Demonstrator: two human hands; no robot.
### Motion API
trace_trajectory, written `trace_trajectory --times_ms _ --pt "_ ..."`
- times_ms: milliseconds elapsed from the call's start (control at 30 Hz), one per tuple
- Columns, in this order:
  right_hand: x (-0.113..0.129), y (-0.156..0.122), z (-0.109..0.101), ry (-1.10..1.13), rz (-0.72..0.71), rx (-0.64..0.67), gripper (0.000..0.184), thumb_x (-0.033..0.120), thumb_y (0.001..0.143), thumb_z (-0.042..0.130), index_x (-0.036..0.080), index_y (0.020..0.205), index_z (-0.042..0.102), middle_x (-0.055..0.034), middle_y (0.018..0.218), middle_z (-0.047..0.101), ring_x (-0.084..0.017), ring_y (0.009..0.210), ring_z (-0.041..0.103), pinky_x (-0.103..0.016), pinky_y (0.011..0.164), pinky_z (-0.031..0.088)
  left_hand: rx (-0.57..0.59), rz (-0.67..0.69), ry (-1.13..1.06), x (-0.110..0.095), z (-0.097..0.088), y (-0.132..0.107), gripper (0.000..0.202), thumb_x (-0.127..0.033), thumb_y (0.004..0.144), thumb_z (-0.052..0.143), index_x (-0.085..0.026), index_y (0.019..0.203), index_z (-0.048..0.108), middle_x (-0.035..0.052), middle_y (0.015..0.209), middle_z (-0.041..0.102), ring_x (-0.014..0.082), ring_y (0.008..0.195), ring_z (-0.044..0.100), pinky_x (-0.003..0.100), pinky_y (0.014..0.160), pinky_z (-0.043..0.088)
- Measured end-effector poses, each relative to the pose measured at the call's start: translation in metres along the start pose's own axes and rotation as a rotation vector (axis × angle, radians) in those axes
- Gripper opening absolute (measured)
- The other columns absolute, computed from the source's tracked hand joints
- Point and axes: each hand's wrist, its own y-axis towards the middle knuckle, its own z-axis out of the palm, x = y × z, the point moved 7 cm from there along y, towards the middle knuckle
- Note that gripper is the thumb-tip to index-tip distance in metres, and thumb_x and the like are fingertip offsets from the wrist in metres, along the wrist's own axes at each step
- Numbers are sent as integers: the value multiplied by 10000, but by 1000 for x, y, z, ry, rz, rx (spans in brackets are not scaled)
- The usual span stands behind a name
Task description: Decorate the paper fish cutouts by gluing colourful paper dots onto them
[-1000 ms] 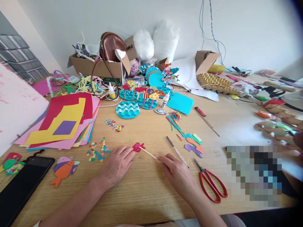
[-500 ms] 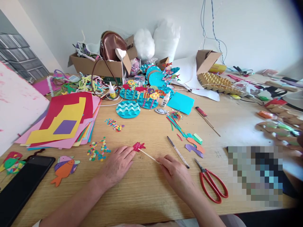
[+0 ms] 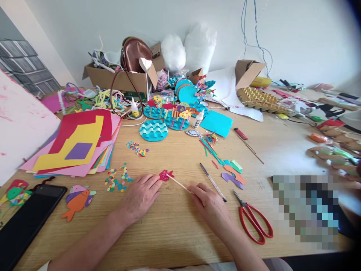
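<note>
A small red paper fish (image 3: pixel 164 175) lies on the table, its surface streaked with something glossy. My left hand (image 3: pixel 144 194) rests palm down, fingers together, the fingertips holding the fish by its left edge; the thumb is hidden. Pinched in my right hand (image 3: pixel 205 197) is a thin pale stick (image 3: pixel 179 184), its far end touching the fish near the tail. A pen (image 3: pixel 213 181) lies just beyond my right hand, and red-handled scissors (image 3: pixel 252 218) lie to its right. Colourful paper dots (image 3: pixel 118 180) are scattered left of my left hand.
Stacked coloured paper (image 3: pixel 81 143), layered paper fish (image 3: pixel 78 203) and a black phone (image 3: pixel 34 210) lie left. Blue wavy discs (image 3: pixel 153 131) and glue bottles (image 3: pixel 198 118) stand ahead. Paper scraps (image 3: pixel 232 177) lie right. A cardboard box (image 3: pixel 113 81) stands behind.
The stick's tip has shifted slightly up and right across the fish, towards its tail. The left hand stays on the fish. The whole view has moved very slightly.
</note>
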Motion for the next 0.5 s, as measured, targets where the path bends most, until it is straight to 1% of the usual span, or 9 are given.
trace_trajectory --times_ms 100,267,500 --pt "3 -1 0 12 -15 17 301 171 866 340 216 982 614 -52 861 596 -148 764 586 -244 656 426 10 -4 11 1 2 0 297 -181 824 500 -163 1120 509 64 1146 569 224 1037 484 377 881 408" --pt "2 0 -3 2 -10 -4 305 163 868 340 213 985 617 -55 863 597 -147 774 585 -246 672 424 9 -15 7 1 2 0 268 -183 844 463 -168 1105 521 65 1141 574 213 1037 487 374 887 411" --pt "9 0 0 -2 -29 28 311 171 867 336 220 976 623 -49 845 591 -146 762 583 -240 654 425 37 -8 15 1 3 0 265 -181 828 494 -162 1090 530 67 1142 571 219 1037 487 370 886 412"
